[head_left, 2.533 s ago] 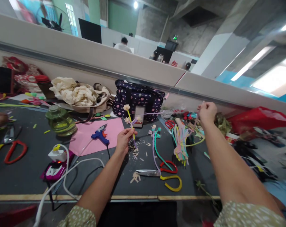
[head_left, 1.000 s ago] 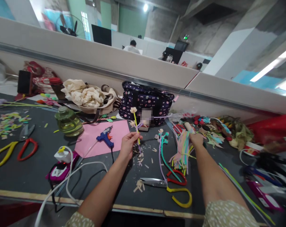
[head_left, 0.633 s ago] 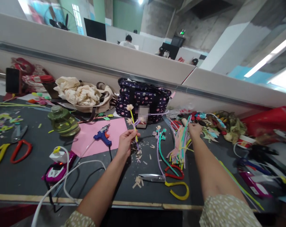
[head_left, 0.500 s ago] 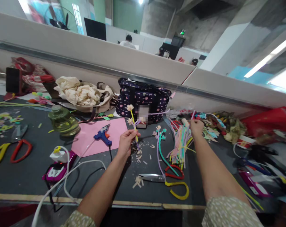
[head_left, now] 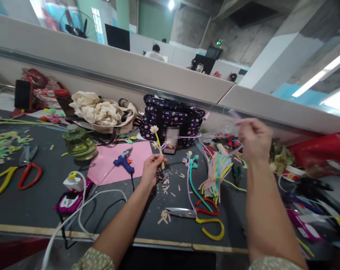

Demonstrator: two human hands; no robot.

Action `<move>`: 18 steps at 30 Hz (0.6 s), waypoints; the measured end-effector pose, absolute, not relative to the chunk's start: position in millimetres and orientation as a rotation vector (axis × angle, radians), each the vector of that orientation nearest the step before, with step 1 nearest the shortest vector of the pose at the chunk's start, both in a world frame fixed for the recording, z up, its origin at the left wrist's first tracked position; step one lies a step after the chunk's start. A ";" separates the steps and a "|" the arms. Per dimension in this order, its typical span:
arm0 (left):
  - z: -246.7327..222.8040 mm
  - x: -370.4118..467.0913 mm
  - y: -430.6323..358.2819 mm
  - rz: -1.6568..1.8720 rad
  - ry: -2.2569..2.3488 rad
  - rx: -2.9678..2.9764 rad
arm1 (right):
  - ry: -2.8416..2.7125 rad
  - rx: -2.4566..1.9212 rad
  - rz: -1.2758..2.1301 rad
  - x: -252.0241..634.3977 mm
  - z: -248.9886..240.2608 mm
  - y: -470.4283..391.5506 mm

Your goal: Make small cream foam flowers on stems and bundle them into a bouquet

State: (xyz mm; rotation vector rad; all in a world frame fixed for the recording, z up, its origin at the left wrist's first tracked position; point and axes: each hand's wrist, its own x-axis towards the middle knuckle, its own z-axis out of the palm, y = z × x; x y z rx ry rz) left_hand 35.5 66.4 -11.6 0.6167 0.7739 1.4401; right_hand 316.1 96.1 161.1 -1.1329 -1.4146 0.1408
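Observation:
Between the fingers and thumb of my left hand [head_left: 151, 169] is a craft flower [head_left: 158, 141] with cream blossoms and a yellow stem, held upright over the table. My right hand [head_left: 254, 138], smeared by motion, is raised at the right and pinches a pale purple strip [head_left: 235, 115]. Below and left of it lies a bundle of pastel strips [head_left: 216, 174]. Two finished-looking stems, one purple and one turquoise stem [head_left: 193, 180], lie between my hands. Scissors [head_left: 184, 212] with one red and one yellow handle rest in front, beside cream scraps [head_left: 164, 216].
A blue glue gun [head_left: 125, 160] lies on a pink sheet [head_left: 102, 165]. Left are a green bottle [head_left: 79, 144], a purple power strip [head_left: 70, 200] with a white cable, and a second pair of scissors [head_left: 29, 157]. A patterned bag [head_left: 172, 116] stands at the back.
My right hand has lifted away from the strip bundle, up and to the right, with a purple strip in it. My left hand keeps its hold on the flower.

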 end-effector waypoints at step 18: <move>-15.9 57.0 53.7 1.263 0.510 0.606 | -1.811 -1.204 0.001 197.4 16.1 35.0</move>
